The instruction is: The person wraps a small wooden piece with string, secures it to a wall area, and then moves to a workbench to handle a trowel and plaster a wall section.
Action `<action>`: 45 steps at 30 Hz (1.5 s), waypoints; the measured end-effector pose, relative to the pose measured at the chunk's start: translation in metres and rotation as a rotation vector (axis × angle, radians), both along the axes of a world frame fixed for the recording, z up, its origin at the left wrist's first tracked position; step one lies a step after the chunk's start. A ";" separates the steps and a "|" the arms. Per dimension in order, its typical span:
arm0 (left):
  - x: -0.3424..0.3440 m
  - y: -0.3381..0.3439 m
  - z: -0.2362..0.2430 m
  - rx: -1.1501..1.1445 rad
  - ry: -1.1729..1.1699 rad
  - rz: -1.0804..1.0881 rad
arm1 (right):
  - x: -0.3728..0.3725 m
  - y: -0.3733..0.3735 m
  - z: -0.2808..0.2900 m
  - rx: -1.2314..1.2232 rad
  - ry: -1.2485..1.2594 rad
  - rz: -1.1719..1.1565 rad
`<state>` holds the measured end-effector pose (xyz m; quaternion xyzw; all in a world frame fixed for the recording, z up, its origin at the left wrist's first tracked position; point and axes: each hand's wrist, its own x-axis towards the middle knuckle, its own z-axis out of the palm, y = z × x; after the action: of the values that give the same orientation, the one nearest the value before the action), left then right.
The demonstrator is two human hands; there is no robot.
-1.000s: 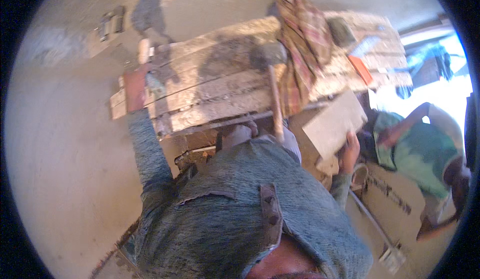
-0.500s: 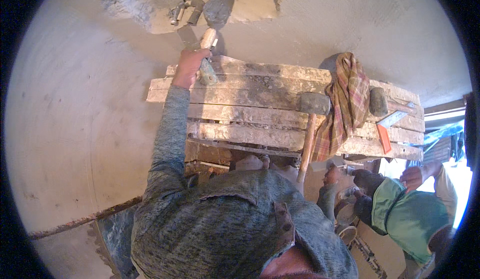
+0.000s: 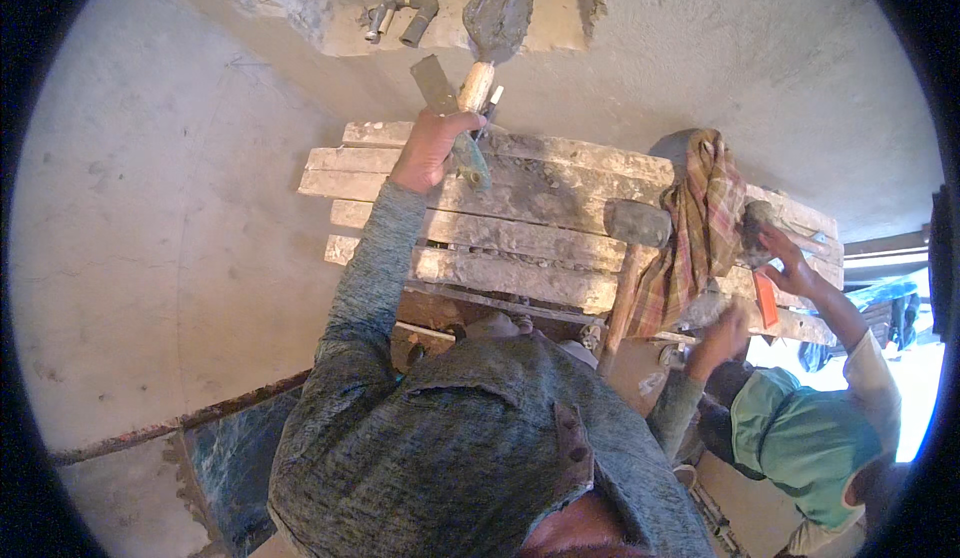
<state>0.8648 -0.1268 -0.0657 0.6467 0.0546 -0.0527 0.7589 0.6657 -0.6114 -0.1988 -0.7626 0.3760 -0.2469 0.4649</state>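
My left hand [image 3: 430, 148] is closed round a pointed trowel and other tools, up against the wall beyond the planks. The trowel [image 3: 498, 13] points away, its grey blade smeared with mortar and its pale handle above my thumb. A flat dark blade [image 3: 433, 84], a greenish worn handle [image 3: 472, 163] and a thin white-tipped stick [image 3: 495, 96] also stick out of this grip; whether blade and handle are one tool I cannot tell. My right hand [image 3: 722, 336], blurred by motion, is at the near edge of the planks, close to an orange-handled tool [image 3: 766, 300].
A platform of rough planks [image 3: 520, 233] bears a wooden-handled mallet [image 3: 638, 223], a plaid cloth [image 3: 705, 208] and another dark block-like head [image 3: 757, 226]. A co-worker in green [image 3: 815, 428] reaches a hand [image 3: 795, 263] to that head. Pipe ends [image 3: 402, 18] protrude from the wall.
My left hand has moved right with the trowel and other tools. My right hand has risen rightward to the plank edge. The co-worker's hand has reached up to the dark head.
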 end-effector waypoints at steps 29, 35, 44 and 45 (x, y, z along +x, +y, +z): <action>0.037 -0.053 -0.047 0.255 -0.509 0.147 | 0.193 0.232 0.135 0.126 -0.362 0.774; 0.110 -0.077 -0.036 -0.343 -0.243 0.468 | 0.165 0.209 0.132 0.165 -0.235 0.788; 0.184 -0.098 -0.007 -0.521 -0.154 0.231 | 0.150 0.144 0.112 -0.019 -0.204 0.710; 0.205 -0.080 -0.023 -0.368 -0.252 0.236 | 0.150 0.148 0.114 -0.010 -0.203 0.722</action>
<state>1.0702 -0.2067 -0.0884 0.4881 0.0240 0.1085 0.8657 0.8152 -0.4635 -0.0845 -0.8199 0.0335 -0.1433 0.5532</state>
